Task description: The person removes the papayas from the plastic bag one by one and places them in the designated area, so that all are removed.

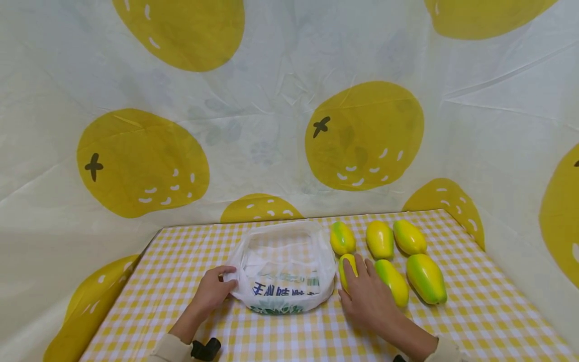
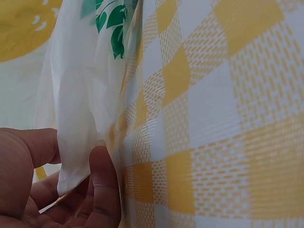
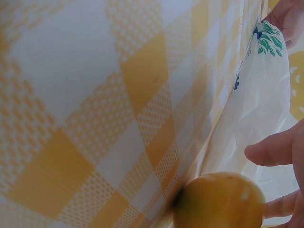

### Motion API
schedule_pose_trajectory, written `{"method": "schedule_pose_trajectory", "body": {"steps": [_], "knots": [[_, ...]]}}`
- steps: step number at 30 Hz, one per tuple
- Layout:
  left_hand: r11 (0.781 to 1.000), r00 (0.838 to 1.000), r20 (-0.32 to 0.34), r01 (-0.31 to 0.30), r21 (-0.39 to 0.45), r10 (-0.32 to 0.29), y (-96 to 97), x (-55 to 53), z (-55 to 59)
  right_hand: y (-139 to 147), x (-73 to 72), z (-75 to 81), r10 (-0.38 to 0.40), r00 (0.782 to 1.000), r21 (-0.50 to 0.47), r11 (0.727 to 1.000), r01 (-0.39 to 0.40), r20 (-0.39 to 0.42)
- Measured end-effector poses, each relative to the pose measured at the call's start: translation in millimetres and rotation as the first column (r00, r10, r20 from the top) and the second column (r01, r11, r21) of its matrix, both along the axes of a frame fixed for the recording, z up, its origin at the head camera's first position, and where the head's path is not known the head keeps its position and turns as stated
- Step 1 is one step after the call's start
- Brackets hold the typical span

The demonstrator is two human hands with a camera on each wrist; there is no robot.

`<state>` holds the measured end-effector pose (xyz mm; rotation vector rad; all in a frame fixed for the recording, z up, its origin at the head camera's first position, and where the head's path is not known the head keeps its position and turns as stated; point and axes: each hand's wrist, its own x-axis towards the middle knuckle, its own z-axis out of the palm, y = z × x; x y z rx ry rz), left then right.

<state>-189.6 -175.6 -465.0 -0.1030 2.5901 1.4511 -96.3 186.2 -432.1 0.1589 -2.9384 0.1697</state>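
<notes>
A translucent white plastic bag (image 1: 289, 304) with green leaf print and dark lettering stands on the table, its mouth spread wide. At its left side my left hand (image 1: 214, 288) grips the edge; the left wrist view shows the bag's film (image 2: 78, 118) between thumb and fingers. My right hand (image 1: 368, 296) reaches over a glossy yellow-green oval fruit (image 1: 347, 264) just right of the bag, fingers extended onto it. In the right wrist view, fingers lie behind this fruit (image 3: 218, 202), while the thumb (image 3: 270, 149) stands apart from it, pointing towards the bag.
Several more such fruits stand to the right: one (image 1: 342, 238) by the bag's far right, one (image 1: 380, 240) behind, one (image 1: 392, 284) beside my right hand, one (image 1: 426, 279) furthest right. A yellow-checked cloth (image 1: 280, 342) covers the table; a fruit-printed curtain (image 1: 258, 151) hangs behind.
</notes>
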Motion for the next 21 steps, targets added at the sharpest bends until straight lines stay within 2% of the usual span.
{"method": "schedule_pose_trajectory", "body": {"steps": [3,12,16,21], "knots": [[1.0,1.0,0.005,-0.008,0.003,0.008,-1.6,-0.1,1.2,0,-0.1,0.5,0.003,1.0,0.012,1.0,-0.003,-0.012],[1.0,1.0,-0.028,-0.011,0.021,0.011,-9.9,1.7,4.6,1,-3.4,8.6,0.028,0.991,0.03,0.999,-0.024,-0.131],[0.999,0.993,-0.114,-0.012,-0.044,0.007,-16.2,0.9,11.6,6,-9.0,19.6,0.052,0.989,0.036,0.998,-0.047,-0.141],[0.986,0.965,-0.255,0.009,-0.164,-0.051,-19.3,-8.7,25.9,11,-18.7,35.8,0.082,0.983,0.005,0.997,-0.082,-0.163]]}}
